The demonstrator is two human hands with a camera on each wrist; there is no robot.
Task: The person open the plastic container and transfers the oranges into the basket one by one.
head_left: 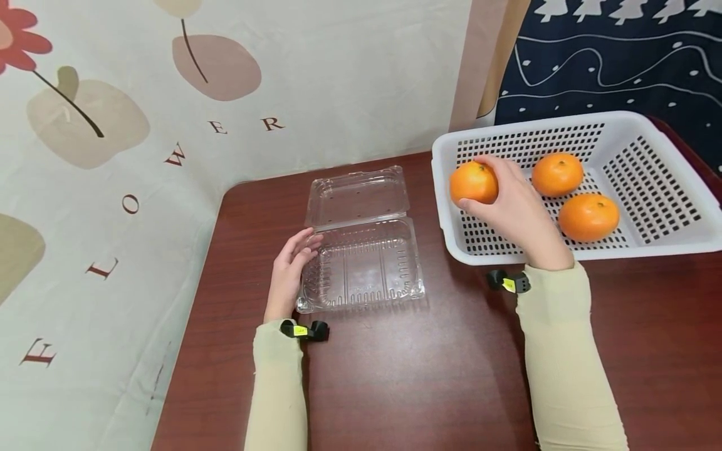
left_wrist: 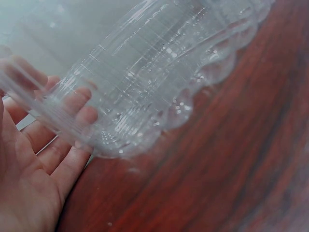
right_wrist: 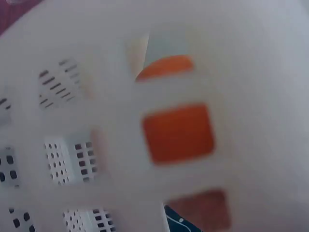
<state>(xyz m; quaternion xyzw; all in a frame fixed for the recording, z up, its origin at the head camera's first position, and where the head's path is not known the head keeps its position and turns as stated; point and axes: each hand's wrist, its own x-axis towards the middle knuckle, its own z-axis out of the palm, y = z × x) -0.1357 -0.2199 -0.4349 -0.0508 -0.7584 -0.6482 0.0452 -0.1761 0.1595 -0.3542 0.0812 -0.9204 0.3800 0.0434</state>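
Note:
My right hand [head_left: 516,203] holds an orange [head_left: 472,181] between thumb and fingers, over the left part of the white plastic basket [head_left: 648,247]. Two more oranges, one farther back [head_left: 557,174] and one nearer the front [head_left: 588,217], lie in the basket to the right of that hand. The right wrist view looks through holes in the basket wall [right_wrist: 111,116], with orange fruit [right_wrist: 178,134] behind; the hand is hidden there. At the left side of a clear plastic clamshell box [head_left: 363,263], my left hand [head_left: 290,266] grips the rim, fingers partly seen through the plastic [left_wrist: 145,87].
The clamshell's lid [head_left: 358,197] lies folded back towards the wall. A patterned cloth [head_left: 361,75] hangs behind the reddish-brown table [head_left: 395,382]. Behind the basket is a dark blue cloth [head_left: 609,75] with white trees.

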